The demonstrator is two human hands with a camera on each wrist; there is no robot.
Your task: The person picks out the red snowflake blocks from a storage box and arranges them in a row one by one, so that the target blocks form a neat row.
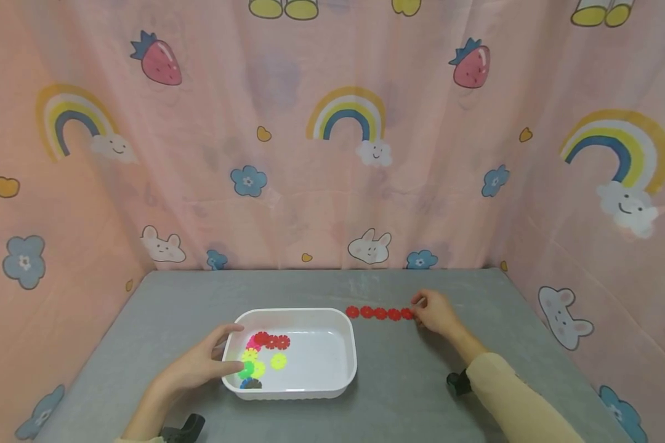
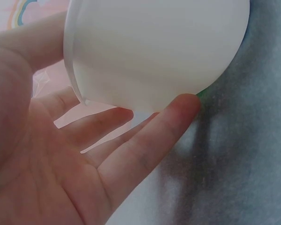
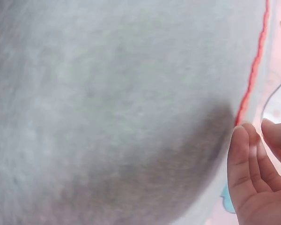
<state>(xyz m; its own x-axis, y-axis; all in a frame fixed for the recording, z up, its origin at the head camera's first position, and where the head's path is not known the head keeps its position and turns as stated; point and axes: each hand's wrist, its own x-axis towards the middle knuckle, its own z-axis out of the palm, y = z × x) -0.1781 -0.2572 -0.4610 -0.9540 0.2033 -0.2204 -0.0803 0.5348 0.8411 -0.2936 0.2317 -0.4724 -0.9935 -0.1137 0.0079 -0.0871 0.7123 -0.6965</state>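
Note:
My left hand [image 1: 199, 363] grips the left end of a white plastic tray [image 1: 316, 394], with fingertips over the rim and others against the outer wall. In the left wrist view the tray's white underside [image 2: 154, 51] fills the top, with the fingers [image 2: 145, 150] beneath it. Flower-shaped discs lie inside the tray at its left: red [image 1: 282, 342], pink, yellow [image 1: 279, 361], green and dark blue. Several red flower discs [image 1: 380, 314] form a row behind and right of the tray. At the row's right end, fingertips of my right hand [image 1: 435, 312] touch the last disc, thumb and fingers slightly apart.
The grey table [image 1: 421, 394] extends around the tray and the row. A pink printed curtain [image 1: 332, 203] stands along its back and both sides. Dark straps [image 1: 459, 383] sit at both wrists.

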